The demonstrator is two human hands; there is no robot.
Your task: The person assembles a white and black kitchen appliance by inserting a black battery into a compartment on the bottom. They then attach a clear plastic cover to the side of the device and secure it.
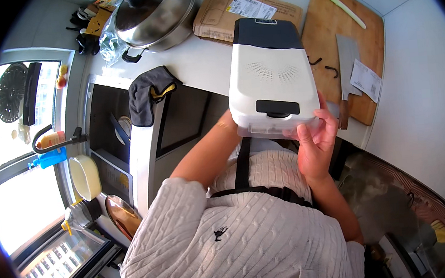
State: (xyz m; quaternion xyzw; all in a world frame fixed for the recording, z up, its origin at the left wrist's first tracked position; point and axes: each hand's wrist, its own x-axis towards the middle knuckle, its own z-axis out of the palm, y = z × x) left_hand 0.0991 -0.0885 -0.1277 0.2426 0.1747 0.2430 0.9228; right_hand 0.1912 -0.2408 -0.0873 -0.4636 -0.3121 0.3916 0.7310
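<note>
I hold a white plastic container (273,79) with a dark navy top section, a dotted vent pattern and a black latch. Its base is clear plastic. My right hand (318,144) grips the base's near right corner, thumb in front and fingers along the side. At the left edge is my left hand (227,121), with its fingers hidden by the container. Just right of it, a cleaver (348,56) with a wooden handle lies on a wooden cutting board (320,16), with a paper label (365,80) over its blade. A pale green stalk (340,7) lies at the board's far end.
Behind the container is a cardboard box (212,18). A lidded steel pot (168,32) stands at the far left. A grey cloth (147,100) hangs by the sink (104,104), beside a black faucet (76,136). Two black hooks (331,71) lie on the board.
</note>
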